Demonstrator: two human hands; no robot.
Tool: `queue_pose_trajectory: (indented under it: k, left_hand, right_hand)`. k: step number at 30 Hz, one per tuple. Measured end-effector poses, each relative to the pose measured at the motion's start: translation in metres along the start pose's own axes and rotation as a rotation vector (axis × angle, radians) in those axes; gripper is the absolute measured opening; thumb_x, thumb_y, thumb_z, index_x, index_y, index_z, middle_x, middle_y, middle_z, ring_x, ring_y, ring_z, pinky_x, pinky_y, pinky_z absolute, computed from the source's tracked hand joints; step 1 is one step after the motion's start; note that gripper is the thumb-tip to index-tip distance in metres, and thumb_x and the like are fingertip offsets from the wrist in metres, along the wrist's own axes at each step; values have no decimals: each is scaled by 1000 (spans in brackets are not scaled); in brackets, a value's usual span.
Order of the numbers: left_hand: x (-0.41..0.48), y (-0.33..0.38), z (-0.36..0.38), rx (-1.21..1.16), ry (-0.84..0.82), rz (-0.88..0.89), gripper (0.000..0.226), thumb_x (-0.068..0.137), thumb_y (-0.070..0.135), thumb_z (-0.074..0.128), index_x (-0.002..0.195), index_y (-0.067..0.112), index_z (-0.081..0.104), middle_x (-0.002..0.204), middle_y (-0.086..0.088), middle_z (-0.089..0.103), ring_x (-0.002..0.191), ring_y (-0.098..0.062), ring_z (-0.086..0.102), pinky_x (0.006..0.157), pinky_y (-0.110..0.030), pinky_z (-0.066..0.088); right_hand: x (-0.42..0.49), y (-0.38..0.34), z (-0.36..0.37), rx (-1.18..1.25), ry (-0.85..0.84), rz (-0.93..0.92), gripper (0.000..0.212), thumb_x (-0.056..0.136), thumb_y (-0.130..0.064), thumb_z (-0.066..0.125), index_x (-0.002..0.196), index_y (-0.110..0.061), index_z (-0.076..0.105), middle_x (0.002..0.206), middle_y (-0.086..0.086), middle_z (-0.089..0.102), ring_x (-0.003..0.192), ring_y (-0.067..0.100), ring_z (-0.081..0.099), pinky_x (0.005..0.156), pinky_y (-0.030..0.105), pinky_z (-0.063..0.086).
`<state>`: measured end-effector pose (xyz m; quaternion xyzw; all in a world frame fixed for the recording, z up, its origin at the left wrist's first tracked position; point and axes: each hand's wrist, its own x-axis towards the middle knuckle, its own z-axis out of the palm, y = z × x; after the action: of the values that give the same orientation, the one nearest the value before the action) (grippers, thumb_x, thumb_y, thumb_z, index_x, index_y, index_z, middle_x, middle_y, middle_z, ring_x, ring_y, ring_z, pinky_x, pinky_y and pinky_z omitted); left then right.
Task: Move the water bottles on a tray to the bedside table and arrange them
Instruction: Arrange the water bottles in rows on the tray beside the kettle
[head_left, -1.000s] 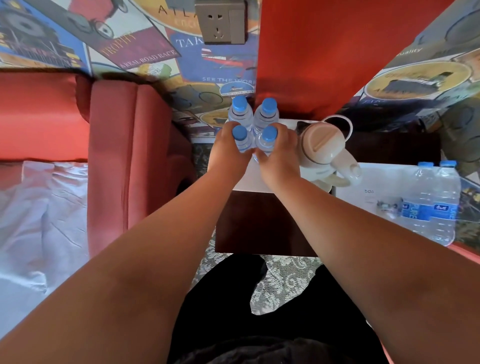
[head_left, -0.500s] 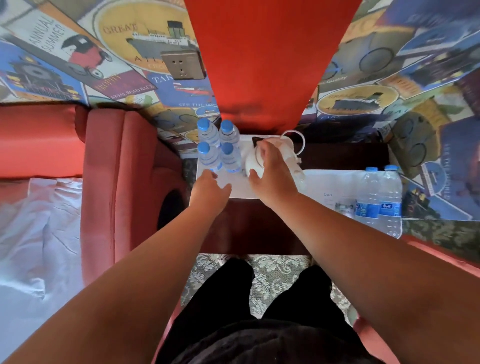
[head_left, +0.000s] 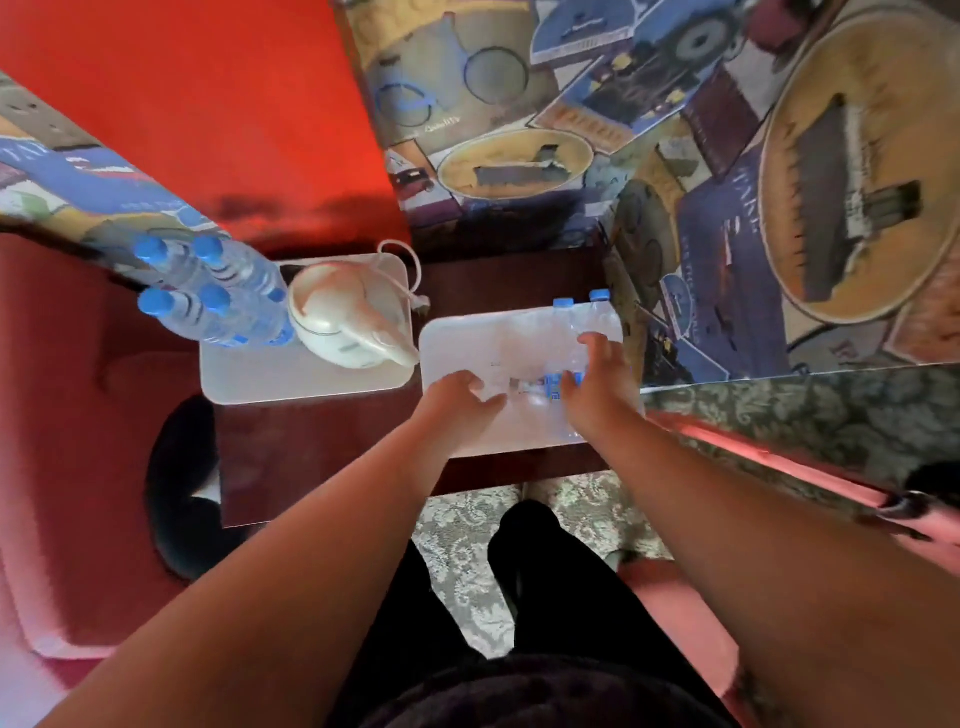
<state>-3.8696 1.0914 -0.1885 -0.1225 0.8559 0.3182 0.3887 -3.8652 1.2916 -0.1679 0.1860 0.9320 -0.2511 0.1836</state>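
Two clear water bottles (head_left: 587, 319) with blue caps stand together at the right edge of a white tray (head_left: 467, 338) on the dark bedside table (head_left: 311, 447). My right hand (head_left: 597, 384) is against the near side of these bottles, fingers spread, thumb high on a bottle, not closed around it. My left hand (head_left: 462, 397) hovers over the tray's front, fingers loosely curled and holding nothing. Several more blue-capped bottles (head_left: 218, 296) stand in a tight block on a second white tray (head_left: 291, 379) at the table's left.
A cream electric kettle (head_left: 343, 317) with its cord sits on the left tray beside the bottle block. A red padded headboard (head_left: 78, 389) borders the table on the left. Poster wallpaper (head_left: 727, 208) rises close behind and to the right. Patterned carpet (head_left: 467, 545) lies below.
Both hands left the bottle block and the kettle on the left tray and moved right to the other tray. The view swung right with them.
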Motion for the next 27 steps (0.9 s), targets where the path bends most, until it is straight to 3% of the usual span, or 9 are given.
queue_pose_trajectory:
  k: [4, 7, 9, 12, 16, 20, 22, 24, 27]
  left_hand:
    - [29, 43, 50, -59, 22, 10, 48, 85, 52, 66, 118, 17, 62, 105, 2, 67, 93, -20, 61, 71, -27, 39]
    - [56, 70, 80, -84, 13, -18, 42, 89, 48, 64, 109, 11, 64, 101, -6, 70, 98, -27, 67, 71, -29, 44]
    - [72, 84, 92, -183, 21, -69, 51, 88, 48, 67, 123, 12, 59, 113, -8, 68, 105, -29, 66, 83, -36, 53]
    - [89, 93, 100, -253, 60, -109, 70, 84, 47, 73, 141, 15, 48, 128, -6, 64, 112, -27, 64, 94, -42, 53]
    - [106, 96, 99, -231, 55, -48, 54, 78, 52, 78, 117, 17, 66, 104, -3, 71, 94, -24, 68, 71, -29, 47]
    - [108, 92, 98, -251, 42, -20, 58, 69, 57, 84, 111, 19, 69, 95, 1, 72, 84, -18, 66, 58, -23, 40]
    - [105, 89, 97, -276, 52, -29, 50, 69, 52, 87, 104, 22, 69, 90, 2, 72, 81, -16, 67, 58, -22, 43]
    - [97, 85, 92, -318, 72, -43, 41, 67, 41, 90, 93, 25, 64, 84, 5, 70, 78, -13, 68, 63, -26, 53]
    - [76, 74, 76, -362, 62, -50, 54, 64, 32, 83, 110, 26, 56, 94, 5, 69, 87, -16, 70, 74, -36, 58]
  right_hand:
    - [35, 45, -4, 12, 16, 149, 50, 93, -28, 65, 138, -21, 45, 140, 11, 47, 121, 31, 54, 96, 38, 47]
    - [61, 61, -1, 11, -47, 136, 56, 93, -37, 65, 141, -22, 40, 142, 9, 44, 124, 31, 53, 96, 40, 47]
    - [78, 68, 2, -8, -56, 95, 62, 91, -41, 66, 144, -24, 37, 143, 8, 45, 124, 31, 53, 98, 42, 48]
    - [101, 67, 4, -49, -101, 68, 77, 87, -45, 72, 149, -22, 32, 146, 7, 45, 129, 31, 50, 102, 43, 45]
    - [122, 60, 5, -169, -239, -1, 91, 85, -40, 77, 155, -23, 22, 146, 11, 45, 131, 33, 49, 105, 44, 45]
    - [126, 57, 8, -341, -335, -1, 106, 88, -47, 72, 160, -23, -1, 148, 16, 45, 132, 36, 47, 104, 48, 47]
    - [125, 55, 8, -337, -347, 33, 106, 85, -47, 75, 158, -21, 3, 144, 16, 48, 129, 37, 49, 101, 48, 49]
    - [119, 51, 6, -278, -337, 24, 98, 79, -47, 80, 153, -20, 20, 138, 13, 52, 125, 34, 52, 97, 46, 52]
    - [99, 51, 0, -226, -254, -56, 85, 70, -50, 81, 138, -16, 42, 129, 10, 55, 118, 31, 55, 92, 43, 53]
